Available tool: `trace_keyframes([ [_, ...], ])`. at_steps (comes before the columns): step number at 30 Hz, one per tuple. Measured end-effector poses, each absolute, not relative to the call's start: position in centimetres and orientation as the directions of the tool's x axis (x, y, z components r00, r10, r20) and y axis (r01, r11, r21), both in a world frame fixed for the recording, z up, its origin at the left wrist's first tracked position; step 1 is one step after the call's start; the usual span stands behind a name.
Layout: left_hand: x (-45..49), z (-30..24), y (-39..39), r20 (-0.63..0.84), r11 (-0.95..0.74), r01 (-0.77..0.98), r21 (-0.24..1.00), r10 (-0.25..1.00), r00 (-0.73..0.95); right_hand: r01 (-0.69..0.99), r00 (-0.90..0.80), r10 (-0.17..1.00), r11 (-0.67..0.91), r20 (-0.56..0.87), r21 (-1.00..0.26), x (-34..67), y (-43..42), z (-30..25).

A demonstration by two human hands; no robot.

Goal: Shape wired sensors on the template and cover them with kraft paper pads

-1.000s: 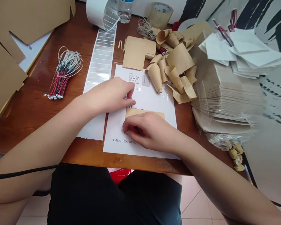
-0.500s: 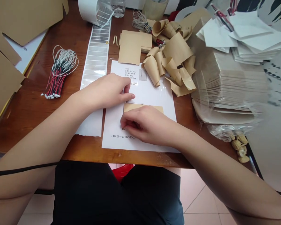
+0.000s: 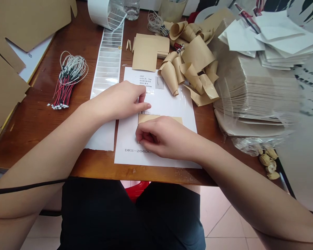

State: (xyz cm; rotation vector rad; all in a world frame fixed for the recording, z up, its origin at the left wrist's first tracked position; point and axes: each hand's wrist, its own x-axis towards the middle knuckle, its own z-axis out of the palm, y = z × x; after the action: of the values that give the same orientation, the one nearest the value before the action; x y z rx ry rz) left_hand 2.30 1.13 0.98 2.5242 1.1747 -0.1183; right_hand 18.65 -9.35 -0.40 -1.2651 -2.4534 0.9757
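"DRS-206DC" (image 3: 137,150), "206DC" (image 3: 142,76) — white sheet (image 3: 172,102)

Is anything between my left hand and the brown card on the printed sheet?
Nothing visible: only the printed sheet shows between your left hand and the brown card, though your right hand hides part of it.

The tabletop (image 3: 38,119) is of brown, shiny wood. Directly on it lie a printed white sheet (image 3: 169,102), a long label strip (image 3: 108,57) and a bundle of wires (image 3: 65,79).
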Motion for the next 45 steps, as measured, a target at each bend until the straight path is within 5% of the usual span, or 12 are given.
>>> trace_keyframes([
  [13, 2.2, 1.0, 1.2, -0.232, -0.592, 0.752, 0.288, 0.719, 0.655, 0.642, -0.590, 0.804, 0.414, -0.072, -0.646, 18.5, -9.6, -0.3],
  [29, 1.9, 1.0, 0.9, -0.141, -0.613, 0.723, 0.320, 0.723, 0.676, 0.823, -0.474, 0.861, 0.361, -0.182, -0.438, 17.2, -10.6, -0.5],
  [37, 0.0, 3.3, -1.0, -0.085, -0.617, 0.644, 0.452, 0.689, 0.720, 0.792, -0.480, 0.847, 0.308, -0.227, -0.527, 17.6, -10.0, 0.4],
  [45, -2.1, -0.2, -6.8, 0.139, -0.667, 0.428, 0.609, 0.621, 0.771, 0.744, -0.493, 0.841, 0.274, -0.223, -0.610, 18.1, -9.5, 0.5],
])
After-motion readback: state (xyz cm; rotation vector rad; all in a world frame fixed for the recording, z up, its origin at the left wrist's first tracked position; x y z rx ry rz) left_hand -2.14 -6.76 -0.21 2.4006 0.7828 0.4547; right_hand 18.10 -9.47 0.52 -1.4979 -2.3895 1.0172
